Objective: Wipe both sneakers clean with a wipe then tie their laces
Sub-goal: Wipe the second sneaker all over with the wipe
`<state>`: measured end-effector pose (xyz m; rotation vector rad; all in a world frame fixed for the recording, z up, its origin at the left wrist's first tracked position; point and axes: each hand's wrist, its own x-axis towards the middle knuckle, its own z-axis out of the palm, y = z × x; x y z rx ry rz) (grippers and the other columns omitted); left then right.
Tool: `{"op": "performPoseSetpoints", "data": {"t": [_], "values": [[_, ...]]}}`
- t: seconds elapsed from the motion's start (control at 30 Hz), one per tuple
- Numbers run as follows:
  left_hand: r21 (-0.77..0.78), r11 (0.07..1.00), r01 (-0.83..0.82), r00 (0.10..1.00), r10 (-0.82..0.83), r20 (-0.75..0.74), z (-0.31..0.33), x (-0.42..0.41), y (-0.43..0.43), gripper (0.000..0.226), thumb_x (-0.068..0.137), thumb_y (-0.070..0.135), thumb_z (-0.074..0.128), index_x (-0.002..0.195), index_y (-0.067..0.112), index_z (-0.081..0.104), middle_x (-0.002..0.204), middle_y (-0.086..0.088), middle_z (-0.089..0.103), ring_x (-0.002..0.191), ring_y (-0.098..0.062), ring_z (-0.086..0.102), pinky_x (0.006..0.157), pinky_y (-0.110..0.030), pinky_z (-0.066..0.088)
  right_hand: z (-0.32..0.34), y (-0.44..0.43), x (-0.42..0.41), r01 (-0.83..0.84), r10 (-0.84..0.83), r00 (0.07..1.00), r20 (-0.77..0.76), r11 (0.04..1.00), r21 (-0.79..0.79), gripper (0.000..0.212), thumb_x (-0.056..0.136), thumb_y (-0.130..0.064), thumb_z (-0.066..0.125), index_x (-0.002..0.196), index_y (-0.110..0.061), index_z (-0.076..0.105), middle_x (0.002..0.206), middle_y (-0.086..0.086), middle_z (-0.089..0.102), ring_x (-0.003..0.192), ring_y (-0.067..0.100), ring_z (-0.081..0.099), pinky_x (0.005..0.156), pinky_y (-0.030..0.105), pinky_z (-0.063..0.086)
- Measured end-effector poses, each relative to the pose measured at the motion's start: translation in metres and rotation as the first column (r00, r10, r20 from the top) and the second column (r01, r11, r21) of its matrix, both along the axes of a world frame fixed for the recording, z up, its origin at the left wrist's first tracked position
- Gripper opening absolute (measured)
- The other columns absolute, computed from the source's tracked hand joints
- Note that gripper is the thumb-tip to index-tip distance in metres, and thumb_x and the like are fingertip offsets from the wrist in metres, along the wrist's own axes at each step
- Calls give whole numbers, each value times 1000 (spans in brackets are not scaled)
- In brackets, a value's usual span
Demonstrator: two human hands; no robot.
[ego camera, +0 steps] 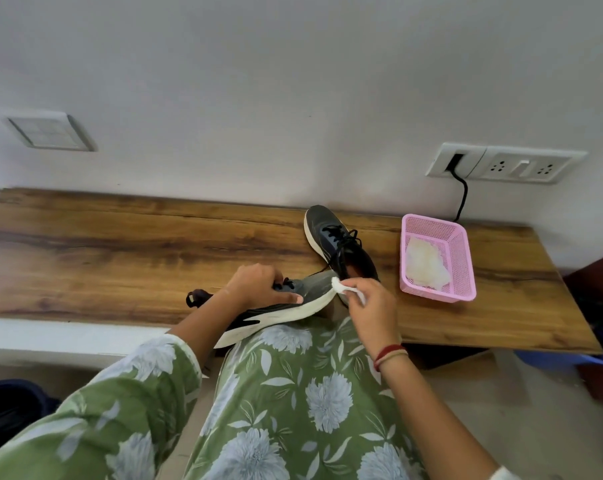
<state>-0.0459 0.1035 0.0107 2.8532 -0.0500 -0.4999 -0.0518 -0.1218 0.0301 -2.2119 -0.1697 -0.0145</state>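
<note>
A long wooden table (120, 244) runs along a plain pale wall (293, 81). On the wall to the left is a blank switch plate (50, 133). To the right is a socket panel (507, 162), and a black cord (462, 199) drops from it behind a pink basket (462, 261). The basket stands on the table near the right end, with a heap of white wipes (426, 263) inside. Just left of it one dark sneaker (331, 233) sits upright on the wood, toe toward the wall, its black laces loose.

The other sneaker (293, 306) is tipped on its side at the table's near edge, over the person's lap, with the white sole facing them. The left hand (258, 284) grips its upper by the laces, thumb laid along the side. The right hand (369, 306) pinches a small wipe (343, 287) against the toe. Red and tan threads (390, 355) circle that wrist.

The left forearm hides the held sneaker's heel, and a dark looped thing (197, 297) behind that wrist is too covered to name. A white ledge (50, 336) sits below the table's left half. A dark shape (9, 410) at lower left and something blue (570, 358) at the right edge are cut off and blurred.
</note>
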Motion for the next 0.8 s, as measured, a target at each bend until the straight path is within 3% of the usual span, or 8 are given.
{"op": "performPoseSetpoints", "data": {"t": [0.07, 0.1, 0.17, 0.2, 0.3, 0.53, 0.7, 0.8], "values": [[71, 997, 21, 998, -25, 57, -1, -1, -4, 61, 74, 81, 46, 82, 21, 56, 70, 6, 55, 78, -17, 59, 106, -41, 30, -6, 4, 6, -41, 52, 996, 77, 990, -136, 23, 84, 0, 57, 98, -13, 71, 97, 0, 64, 88, 14, 57, 79, 26, 49], [77, 997, 28, 996, -34, 82, -1, -3, -6, 60, 74, 80, 47, 83, 21, 56, 70, 7, 54, 76, -17, 58, 106, -40, 31, -9, 6, 10, -49, 67, 993, 97, 983, -175, 23, 85, -1, 56, 99, -12, 70, 99, 2, 64, 91, 17, 57, 82, 29, 48], [53, 999, 8, 991, -15, 131, 0, -7, -9, 56, 75, 77, 51, 80, 21, 55, 69, 7, 53, 69, -17, 53, 77, -32, 44, -15, 10, 15, -75, 106, 988, 112, 965, -251, 22, 87, -3, 55, 101, -11, 69, 101, 4, 64, 94, 20, 56, 83, 29, 45], [41, 999, -7, 987, 0, 161, -1, -10, -10, 54, 75, 75, 53, 80, 22, 55, 70, 7, 53, 67, -17, 52, 63, -29, 41, -16, 12, 16, -89, 128, 985, 115, 952, -293, 23, 87, -3, 54, 102, -10, 69, 102, 4, 64, 96, 21, 55, 83, 29, 43], [-10, 999, -36, 972, 37, 233, -5, -16, -8, 50, 76, 73, 55, 75, 23, 51, 69, 6, 55, 67, -19, 56, 53, -28, 32, -18, 20, 9, -75, 149, 972, 180, 928, -365, 22, 84, 0, 56, 100, -8, 69, 98, 6, 65, 94, 24, 55, 80, 32, 45], [-134, 991, -7, 969, 40, 243, -7, -25, -3, 52, 84, 70, 42, 73, 20, 47, 57, 8, 44, 57, -18, 48, 46, -27, 28, -25, 26, -30, -83, 142, 967, 213, 961, -264, 27, 77, 5, 64, 100, -7, 70, 99, 6, 68, 96, 23, 58, 87, 29, 46], [-101, 993, 53, 965, -25, 262, 13, -18, -8, 44, 86, 60, 54, 69, 21, 47, 55, 9, 43, 56, -19, 46, 52, -28, 29, -14, 36, -50, -253, 287, 949, 135, 942, -222, 29, 80, 4, 59, 100, -13, 70, 98, -1, 67, 96, 16, 55, 88, 27, 46], [-46, 994, 99, 945, -79, 317, 31, -18, -15, 44, 87, 60, 52, 69, 21, 43, 56, 9, 43, 54, -17, 42, 52, -29, 28, 9, 15, -41, -47, 60, 975, 213, 997, -64, 30, 81, 5, 60, 103, -12, 69, 102, -2, 65, 99, 13, 52, 88, 23, 40]]}}
